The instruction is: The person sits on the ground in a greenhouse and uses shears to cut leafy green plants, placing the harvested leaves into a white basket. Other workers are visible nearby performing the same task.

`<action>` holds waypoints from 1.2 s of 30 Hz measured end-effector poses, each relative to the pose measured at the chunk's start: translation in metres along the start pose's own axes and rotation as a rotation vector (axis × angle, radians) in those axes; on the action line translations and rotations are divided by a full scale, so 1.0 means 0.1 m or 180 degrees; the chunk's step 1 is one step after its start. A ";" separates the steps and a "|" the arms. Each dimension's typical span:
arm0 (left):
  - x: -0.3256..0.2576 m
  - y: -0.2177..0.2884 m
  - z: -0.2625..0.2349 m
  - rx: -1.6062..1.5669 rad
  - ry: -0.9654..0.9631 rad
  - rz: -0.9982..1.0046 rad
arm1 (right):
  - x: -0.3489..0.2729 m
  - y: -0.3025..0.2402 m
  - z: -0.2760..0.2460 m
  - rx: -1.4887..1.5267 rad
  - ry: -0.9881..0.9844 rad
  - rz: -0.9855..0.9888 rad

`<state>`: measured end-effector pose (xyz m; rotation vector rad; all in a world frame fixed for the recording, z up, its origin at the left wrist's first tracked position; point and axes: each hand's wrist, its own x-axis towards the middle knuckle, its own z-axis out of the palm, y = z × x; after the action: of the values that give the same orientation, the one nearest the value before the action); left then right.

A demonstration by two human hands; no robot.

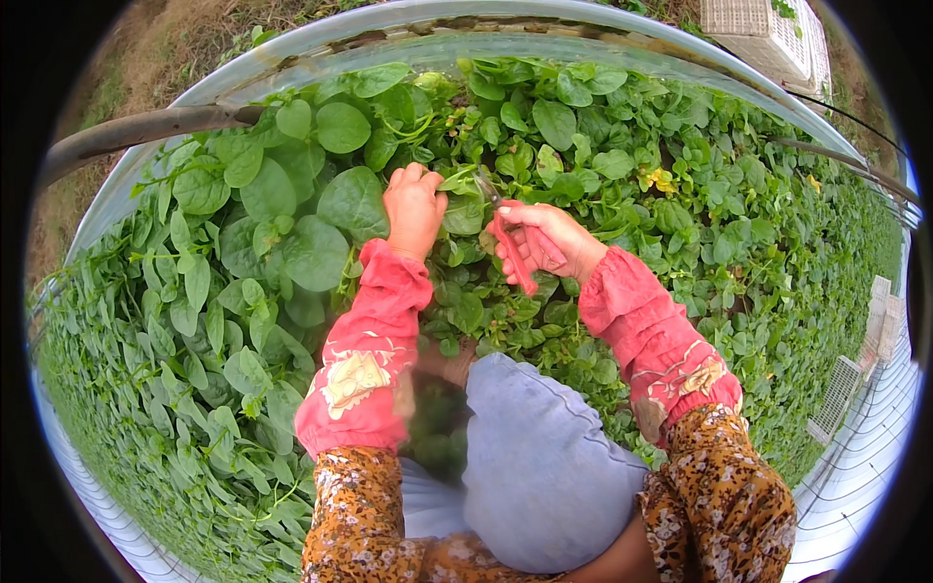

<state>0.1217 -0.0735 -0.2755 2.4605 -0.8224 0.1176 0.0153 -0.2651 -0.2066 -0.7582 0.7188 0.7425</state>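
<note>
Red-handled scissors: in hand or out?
In: the right hand grips the red-handled scissors, blades jutting beyond it among green leaves.

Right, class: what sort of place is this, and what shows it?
Probably a greenhouse or growing tunnel: dense leafy green plants, pale plastic sheeting along the edge, and a pole reaching over the leaves.

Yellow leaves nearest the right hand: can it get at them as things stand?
Probably yes: the yellow leaves show openly, with only green leaves seemingly between them and the right hand. It's holding scissors, though, so its grip isn't free.
</note>
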 end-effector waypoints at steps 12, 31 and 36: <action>0.22 0.15 -0.26 -0.0066 0.0260 -0.0166 | 0.09 -0.41 0.11 -0.0964 0.0238 -0.0744; 0.23 -0.57 -0.51 -0.2113 0.0847 -0.1496 | 0.46 -0.86 0.08 -0.0967 0.0494 -0.0849; 0.11 -0.36 -0.79 -0.3482 0.0352 -0.1272 | 0.23 -0.81 0.05 -0.1570 0.0082 -0.0240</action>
<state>0.1579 -0.0142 -0.2217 1.4972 -0.2006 -0.2745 0.0936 -0.2950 -0.1948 -1.2374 0.5289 0.8536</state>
